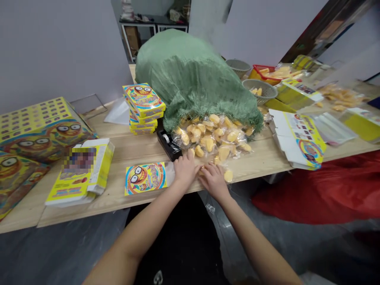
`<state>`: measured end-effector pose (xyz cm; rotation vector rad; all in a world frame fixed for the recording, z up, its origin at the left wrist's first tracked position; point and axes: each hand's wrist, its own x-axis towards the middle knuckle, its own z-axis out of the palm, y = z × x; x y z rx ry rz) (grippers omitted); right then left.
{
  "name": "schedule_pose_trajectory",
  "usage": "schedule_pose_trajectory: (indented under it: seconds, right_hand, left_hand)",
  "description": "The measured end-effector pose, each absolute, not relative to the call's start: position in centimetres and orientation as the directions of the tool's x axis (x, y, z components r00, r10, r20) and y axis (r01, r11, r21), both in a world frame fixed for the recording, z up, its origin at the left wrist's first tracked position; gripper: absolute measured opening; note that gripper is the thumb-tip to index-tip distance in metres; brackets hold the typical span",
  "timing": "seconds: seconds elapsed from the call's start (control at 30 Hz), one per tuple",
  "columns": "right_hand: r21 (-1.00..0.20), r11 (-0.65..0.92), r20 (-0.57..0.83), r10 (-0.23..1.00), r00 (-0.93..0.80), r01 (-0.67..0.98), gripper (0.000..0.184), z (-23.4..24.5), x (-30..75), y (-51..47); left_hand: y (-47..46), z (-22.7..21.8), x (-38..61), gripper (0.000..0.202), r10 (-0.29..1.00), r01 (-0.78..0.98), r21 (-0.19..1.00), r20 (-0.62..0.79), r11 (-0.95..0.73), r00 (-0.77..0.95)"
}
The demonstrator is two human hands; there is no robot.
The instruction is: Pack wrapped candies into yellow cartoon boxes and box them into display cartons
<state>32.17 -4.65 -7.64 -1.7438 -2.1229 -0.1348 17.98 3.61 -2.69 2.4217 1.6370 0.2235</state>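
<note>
My left hand (185, 169) rests palm down at the table's front, its fingers stretched toward the near side of a pile of wrapped yellow pieces (209, 142). Under its wrist side lies the end of a clear plastic bag (170, 173), which has a yellow cartoon-faced card or flat box (145, 178) at its left. Close by, my right hand (215, 181) reaches over the pile's front edge with fingers apart, touching small pieces. A single yellow piece (228, 176) lies just right of it. What is beneath both palms is hidden.
A big green woven sack (192, 75) spills the pieces. A black tape dispenser (168, 145) and stacked small boxes (144, 107) stand left of it. An opened box (81, 172) and larger cartons (44, 128) are farther left. Flattened box (299, 138), baskets (259, 90) and red cloth (320, 194) are right.
</note>
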Motion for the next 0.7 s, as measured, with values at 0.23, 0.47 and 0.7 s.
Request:
schedule_pose_trajectory:
  seconds: [0.23,0.47,0.7]
  right_hand:
    - [-0.122,0.153,0.443,0.892,-0.084,0.981,0.048,-4.6,33.8,-0.1]
    - [-0.058,0.124,0.286,0.953,-0.103,0.991,0.044,-5.6,34.5,4.0]
    - [-0.055,0.327,0.329,0.898,-0.292,0.943,0.068,-2.8,30.5,3.0]
  left_hand:
    - [3.5,-0.9,16.9,0.025,0.927,0.867,0.385,-0.067,-0.317,0.369]
    - [2.6,0.8,10.1,0.024,0.912,0.763,0.628,-0.207,-0.154,0.355]
    - [3.1,-0.8,6.5,0.026,0.888,0.601,0.799,-0.276,-0.001,0.369]
